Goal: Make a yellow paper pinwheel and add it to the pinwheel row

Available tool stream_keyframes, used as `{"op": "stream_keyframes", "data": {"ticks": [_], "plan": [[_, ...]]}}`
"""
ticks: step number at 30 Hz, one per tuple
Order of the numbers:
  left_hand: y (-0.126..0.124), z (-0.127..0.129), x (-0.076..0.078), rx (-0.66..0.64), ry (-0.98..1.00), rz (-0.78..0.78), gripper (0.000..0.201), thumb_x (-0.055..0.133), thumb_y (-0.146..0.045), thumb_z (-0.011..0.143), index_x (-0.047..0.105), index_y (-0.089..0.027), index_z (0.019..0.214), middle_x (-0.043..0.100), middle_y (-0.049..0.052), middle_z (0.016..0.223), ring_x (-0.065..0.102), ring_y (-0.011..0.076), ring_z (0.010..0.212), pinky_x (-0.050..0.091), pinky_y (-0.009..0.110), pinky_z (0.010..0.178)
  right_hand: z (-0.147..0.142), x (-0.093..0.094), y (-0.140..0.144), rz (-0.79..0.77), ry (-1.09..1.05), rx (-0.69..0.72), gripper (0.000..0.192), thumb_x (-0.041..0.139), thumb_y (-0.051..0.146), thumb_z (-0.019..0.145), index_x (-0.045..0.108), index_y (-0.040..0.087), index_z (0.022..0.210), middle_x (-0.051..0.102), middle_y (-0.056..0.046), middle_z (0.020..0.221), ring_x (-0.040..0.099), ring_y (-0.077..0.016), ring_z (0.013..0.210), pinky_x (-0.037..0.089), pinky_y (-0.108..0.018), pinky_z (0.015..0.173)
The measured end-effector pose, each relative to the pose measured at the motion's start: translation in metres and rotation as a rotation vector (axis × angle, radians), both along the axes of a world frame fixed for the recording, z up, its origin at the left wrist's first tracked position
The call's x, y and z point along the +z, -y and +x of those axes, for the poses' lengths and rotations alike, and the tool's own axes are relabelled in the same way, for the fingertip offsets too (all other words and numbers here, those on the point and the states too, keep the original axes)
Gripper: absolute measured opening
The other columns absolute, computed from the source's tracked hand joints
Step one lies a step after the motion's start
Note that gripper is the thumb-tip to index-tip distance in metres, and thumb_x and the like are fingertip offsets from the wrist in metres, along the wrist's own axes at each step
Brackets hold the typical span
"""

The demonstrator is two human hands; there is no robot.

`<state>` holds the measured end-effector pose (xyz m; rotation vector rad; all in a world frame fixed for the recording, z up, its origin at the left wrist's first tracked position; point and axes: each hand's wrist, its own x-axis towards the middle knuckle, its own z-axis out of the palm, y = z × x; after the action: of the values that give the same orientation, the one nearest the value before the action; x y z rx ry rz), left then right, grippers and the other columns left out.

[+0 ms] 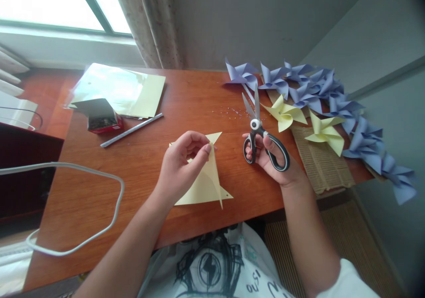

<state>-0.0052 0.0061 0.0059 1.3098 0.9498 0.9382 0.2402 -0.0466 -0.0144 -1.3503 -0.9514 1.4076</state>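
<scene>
My left hand [186,156] pinches the folded-over part of a pale yellow paper sheet [199,185] between thumb and fingers. The sheet has cut corners, and a small dark hole shows near its lower right tip. Part of the paper is hidden behind my left hand. To the right, my right hand [270,156] holds black-and-white scissors [255,125] by the handles. Their blades point away from me and stand a little apart, not touching the paper.
Purple paper pinwheels [305,94] and two yellow pinwheels [323,132] lie along the right side, some on corrugated cardboard [320,165]. At the left are a small open box [104,118], a grey-white stick [131,130], yellow paper sheets [151,94] and a white cable [120,191].
</scene>
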Motion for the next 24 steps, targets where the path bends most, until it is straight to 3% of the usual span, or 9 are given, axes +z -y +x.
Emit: {"op": "stream_keyframes", "data": {"ticks": [3,8,12,15,18,21,24], "plan": [[0.0,-0.001,-0.003,-0.012,-0.009,0.022,0.017,0.073,-0.033,0.087,0.066,-0.018,0.092,0.069,0.004,0.082,0.064,0.0156,0.074,0.049,0.025,0.062,0.007,0.001,0.004,0.008,0.038,0.007,0.05,0.057,0.064,0.091,0.066,0.023,0.119,0.07,-0.009,0.102,0.067,-0.0229,0.085,0.058,-0.039,0.073],[-0.001,-0.001,-0.006,-0.005,-0.023,0.045,0.016,0.077,-0.032,0.084,0.067,-0.019,0.084,0.065,0.002,0.077,0.058,0.0132,0.067,0.045,0.024,0.057,0.009,0.003,0.005,0.023,0.183,-0.079,0.044,0.077,0.049,0.082,0.069,0.02,0.115,0.07,-0.007,0.1,0.068,-0.0206,0.092,0.057,-0.037,0.088],[-0.001,-0.002,-0.008,-0.003,-0.043,0.049,0.018,0.077,-0.033,0.084,0.067,-0.019,0.082,0.063,0.002,0.074,0.056,0.0128,0.064,0.044,0.024,0.056,0.012,-0.006,0.007,0.119,0.54,-0.212,0.059,0.083,0.042,0.074,0.066,0.017,0.125,0.066,-0.011,0.116,0.068,-0.0229,0.101,0.057,-0.041,0.096],[0.0,-0.002,-0.01,-0.001,-0.062,0.062,0.018,0.076,-0.034,0.085,0.067,-0.019,0.083,0.065,0.003,0.077,0.056,0.0128,0.065,0.044,0.024,0.056,0.019,-0.012,0.012,0.192,0.824,-0.21,0.057,0.079,0.041,0.078,0.065,0.017,0.128,0.064,-0.011,0.115,0.068,-0.0236,0.097,0.059,-0.042,0.091],[0.0,-0.003,-0.013,-0.006,-0.084,0.092,0.019,0.075,-0.036,0.086,0.066,-0.019,0.083,0.064,0.003,0.076,0.056,0.013,0.064,0.044,0.024,0.056,0.025,-0.014,0.017,0.223,0.94,-0.196,0.055,0.076,0.041,0.081,0.066,0.018,0.129,0.065,-0.012,0.114,0.069,-0.0242,0.095,0.062,-0.041,0.086],[0.0,-0.004,-0.013,-0.022,-0.105,0.115,0.019,0.073,-0.037,0.087,0.065,-0.02,0.084,0.063,0.003,0.076,0.055,0.013,0.063,0.043,0.024,0.054,0.026,-0.012,0.021,0.192,0.885,-0.201,0.054,0.079,0.042,0.078,0.068,0.018,0.125,0.066,-0.012,0.114,0.069,-0.0247,0.096,0.06,-0.042,0.088],[0.0,-0.003,-0.01,-0.029,-0.089,0.092,0.019,0.073,-0.037,0.087,0.064,-0.02,0.083,0.061,0.002,0.072,0.053,0.0124,0.061,0.041,0.024,0.053,0.024,-0.003,0.02,0.079,0.545,-0.161,0.053,0.081,0.045,0.076,0.069,0.018,0.12,0.069,-0.009,0.106,0.069,-0.0233,0.093,0.06,-0.041,0.087]]}}
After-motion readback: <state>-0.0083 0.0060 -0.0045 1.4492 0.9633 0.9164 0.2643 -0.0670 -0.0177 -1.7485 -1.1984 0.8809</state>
